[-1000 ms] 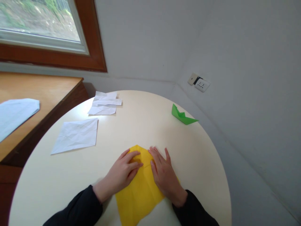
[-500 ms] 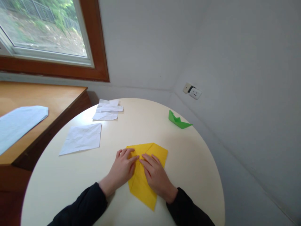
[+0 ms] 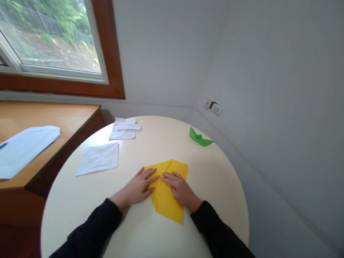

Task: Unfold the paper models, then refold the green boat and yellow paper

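Observation:
A folded sheet of yellow paper [image 3: 169,206] lies on the round white table, with a crease line running down it and pointed corners at top and bottom. My left hand [image 3: 139,186] rests on its left side, fingers spread over the paper. On the right part lies my right hand [image 3: 181,188], its fingers stretched out flat toward the middle crease. The fingertips of both hands are close together near the centre. The palms and fingers cover parts of the sheet's left and right sides.
A green paper boat [image 3: 201,138] stands near the far right edge of the round table [image 3: 88,204]. White paper pieces [image 3: 125,133] and a creased white sheet [image 3: 99,157] lie at the back left. Beyond is a wooden desk [image 3: 75,116] holding a pale blue folded item [image 3: 32,147].
The yellow paper has turned slightly. My left fingers have gone from bunched to spread flatter on the sheet; my right hand stays on it. The camera view has shifted a little.

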